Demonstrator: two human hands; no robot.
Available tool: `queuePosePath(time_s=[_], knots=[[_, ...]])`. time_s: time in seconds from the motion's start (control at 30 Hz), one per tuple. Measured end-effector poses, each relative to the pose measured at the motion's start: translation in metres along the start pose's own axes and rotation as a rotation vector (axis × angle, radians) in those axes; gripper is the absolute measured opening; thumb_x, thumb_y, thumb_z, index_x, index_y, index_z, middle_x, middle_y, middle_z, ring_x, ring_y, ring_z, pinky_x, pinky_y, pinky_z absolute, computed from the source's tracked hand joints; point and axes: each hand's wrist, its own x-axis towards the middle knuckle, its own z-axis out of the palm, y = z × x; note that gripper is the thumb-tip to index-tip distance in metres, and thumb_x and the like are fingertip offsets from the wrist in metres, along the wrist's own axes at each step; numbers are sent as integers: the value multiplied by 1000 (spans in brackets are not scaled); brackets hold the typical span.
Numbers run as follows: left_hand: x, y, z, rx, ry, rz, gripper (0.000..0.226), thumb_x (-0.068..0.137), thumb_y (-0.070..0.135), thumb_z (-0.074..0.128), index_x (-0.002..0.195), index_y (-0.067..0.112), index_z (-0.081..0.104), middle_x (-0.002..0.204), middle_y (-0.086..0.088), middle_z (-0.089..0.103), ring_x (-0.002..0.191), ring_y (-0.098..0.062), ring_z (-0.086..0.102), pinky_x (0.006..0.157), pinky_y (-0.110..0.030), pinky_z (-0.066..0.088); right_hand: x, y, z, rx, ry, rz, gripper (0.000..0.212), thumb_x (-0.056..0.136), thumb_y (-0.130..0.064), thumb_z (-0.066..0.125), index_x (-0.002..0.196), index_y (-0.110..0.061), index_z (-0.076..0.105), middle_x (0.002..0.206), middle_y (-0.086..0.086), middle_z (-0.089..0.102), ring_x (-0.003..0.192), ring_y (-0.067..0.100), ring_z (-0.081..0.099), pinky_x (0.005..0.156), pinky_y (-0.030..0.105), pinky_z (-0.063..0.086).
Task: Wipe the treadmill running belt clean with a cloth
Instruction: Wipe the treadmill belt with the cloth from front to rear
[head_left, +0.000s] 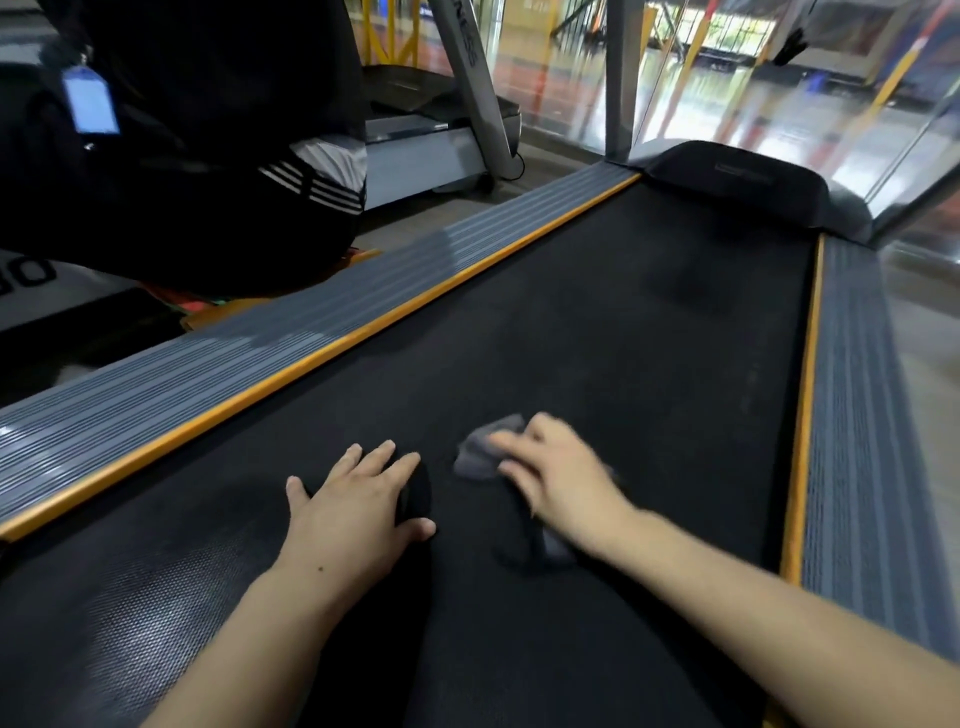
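Head view: grey cloth (485, 452) lies under right hand (558, 475).

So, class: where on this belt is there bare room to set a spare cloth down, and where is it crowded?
Free: the belt ahead of both hands, between the orange strips up to the motor cover. Also the near left corner by the left rail. Crowded: the near middle, where the left hand lies flat and the right hand presses the cloth.

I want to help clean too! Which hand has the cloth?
The right hand presses the grey cloth on the belt; the left hand lies flat, empty.
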Motion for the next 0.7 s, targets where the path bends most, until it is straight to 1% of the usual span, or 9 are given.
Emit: queuePosePath(time_s=[0.07,0.13,0.23,0.3,0.37,0.43,0.53,0.6,0.7], knots=[[-2,1,-1,6,3,-6,79,91,68,55,157,45,18,170,16,6,158,-17,0,118,-71,16,-16,-15,1,95,-69,-97,30,95,-31,63,125,-27,66,90,-2,50,84,19,50,75,26,43],[-3,2,0,14,-8,-1,77,93,67,52,157,43,19,170,15,3,158,-17,-3,118,-71,15,-2,8,6,45,-27,-92,29,96,-33,62,124,-28,67,90,-2,49,83,19,51,73,29,46],[-2,1,0,10,-21,-3,75,94,66,51,158,43,18,170,16,2,158,-18,-4,118,-72,13,54,78,4,-101,72,170,26,96,-33,62,121,-31,70,95,5,51,88,27,57,76,36,49],[-1,2,1,8,-28,0,75,94,66,51,158,43,19,170,16,2,158,-18,-3,118,-72,13,78,110,0,-132,76,397,25,99,-29,57,121,-25,68,104,13,52,98,35,57,81,36,47],[-1,2,1,4,-31,0,75,94,66,51,157,44,19,170,16,2,158,-17,-3,118,-72,12,82,110,1,-183,84,460,25,99,-28,55,120,-22,66,106,16,52,103,39,54,83,39,48],[0,1,-3,5,-46,1,75,93,66,53,157,43,21,170,16,3,158,-17,-2,118,-72,13,73,83,2,-171,81,385,26,97,-26,60,121,-22,69,103,16,54,100,38,55,83,40,47],[3,-1,-9,-22,-18,-8,67,94,63,55,153,44,30,168,17,13,157,-16,6,118,-69,19,32,17,7,-33,3,70,27,94,-26,65,121,-25,70,93,10,56,86,29,55,76,37,48],[4,-3,-11,-50,46,-22,59,97,59,53,151,44,35,167,15,21,155,-16,16,119,-64,24,8,-10,8,68,-60,-106,29,95,-28,65,123,-28,67,90,4,52,83,22,51,74,32,45],[4,-8,-9,-30,104,-46,55,99,57,49,151,45,34,167,12,20,156,-19,14,122,-60,19,28,18,17,33,-42,-148,30,97,-35,58,124,-29,67,89,1,48,82,20,50,75,31,46]])
